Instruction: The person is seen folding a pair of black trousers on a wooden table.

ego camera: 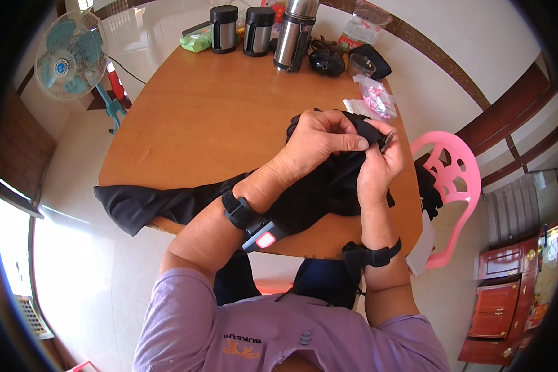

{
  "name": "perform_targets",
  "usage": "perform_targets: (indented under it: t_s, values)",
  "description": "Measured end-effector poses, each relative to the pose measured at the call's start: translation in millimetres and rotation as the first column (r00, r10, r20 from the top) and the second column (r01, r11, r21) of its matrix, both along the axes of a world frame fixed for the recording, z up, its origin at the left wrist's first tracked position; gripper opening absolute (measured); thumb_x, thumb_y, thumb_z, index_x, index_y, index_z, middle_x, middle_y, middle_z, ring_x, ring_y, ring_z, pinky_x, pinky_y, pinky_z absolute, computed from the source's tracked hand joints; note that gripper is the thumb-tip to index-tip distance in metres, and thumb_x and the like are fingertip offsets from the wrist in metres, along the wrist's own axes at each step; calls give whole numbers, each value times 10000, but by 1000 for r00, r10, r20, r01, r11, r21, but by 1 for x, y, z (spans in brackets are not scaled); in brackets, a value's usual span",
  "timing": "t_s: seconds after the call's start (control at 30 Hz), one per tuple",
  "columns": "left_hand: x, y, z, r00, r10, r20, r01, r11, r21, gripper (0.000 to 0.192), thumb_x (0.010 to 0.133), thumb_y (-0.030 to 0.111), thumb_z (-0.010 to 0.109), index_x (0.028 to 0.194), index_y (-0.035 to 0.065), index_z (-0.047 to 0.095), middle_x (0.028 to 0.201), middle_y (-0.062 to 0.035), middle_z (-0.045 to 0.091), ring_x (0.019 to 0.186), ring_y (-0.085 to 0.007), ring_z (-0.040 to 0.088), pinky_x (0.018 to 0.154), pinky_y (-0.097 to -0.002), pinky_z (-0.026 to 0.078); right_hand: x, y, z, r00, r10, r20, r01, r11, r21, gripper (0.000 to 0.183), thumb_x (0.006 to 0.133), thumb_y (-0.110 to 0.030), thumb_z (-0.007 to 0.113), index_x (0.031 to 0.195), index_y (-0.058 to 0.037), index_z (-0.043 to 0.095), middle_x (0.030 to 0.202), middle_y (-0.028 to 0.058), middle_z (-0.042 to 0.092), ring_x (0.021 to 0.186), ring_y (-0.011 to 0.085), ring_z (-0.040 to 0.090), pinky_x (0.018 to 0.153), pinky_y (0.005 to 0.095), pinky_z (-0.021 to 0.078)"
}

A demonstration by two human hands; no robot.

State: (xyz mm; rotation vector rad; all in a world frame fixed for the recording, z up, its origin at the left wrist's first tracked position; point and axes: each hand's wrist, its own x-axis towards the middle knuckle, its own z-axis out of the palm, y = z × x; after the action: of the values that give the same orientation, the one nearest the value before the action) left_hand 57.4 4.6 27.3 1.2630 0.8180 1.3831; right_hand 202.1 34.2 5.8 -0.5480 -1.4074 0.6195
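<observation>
Black cloth (pixel 176 204), apparently a garment, lies along the near side of the wooden table (pixel 204 116) and hangs over its edge at the left. My left hand (pixel 323 132) pinches a raised fold of it between thumb and fingers. Close beside it on the right, my right hand (pixel 382 156) grips the same fold. A small dark metal object (pixel 387 141) sticks out between the right hand's fingers; the rest is hidden, so its kind is unclear. The two hands almost touch, above the table's right part.
Two steel mugs (pixel 223 30) (pixel 259 32), a steel thermos (pixel 295 42) and a green packet (pixel 197 39) line the far edge. A clear plastic bag (pixel 377 100) lies beyond my hands. A pink plastic chair (pixel 465 181) stands right; a floor fan (pixel 69 58) stands far left.
</observation>
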Motion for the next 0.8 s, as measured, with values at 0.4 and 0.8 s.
perform_targets:
  t_s: [0.4,0.8]
  values:
    - [6,5,-16,835,548,-51,-500,795,344,185,724,76,798,745,-1,630,692,-28,626,616,-83,561,569,-245,465,3,6,-3,961,-221,166,198,969,145,223,775,113,673,958,-12,643,838,-23,645,688,51,524,651,199,437]
    - [8,-4,0,971,-195,-140,154,953,-259,239,866,258,672,944,34,646,673,-71,632,565,-141,593,475,-244,428,11,11,3,934,-311,176,282,944,170,223,772,74,683,968,-16,626,829,-5,602,685,81,544,616,245,449]
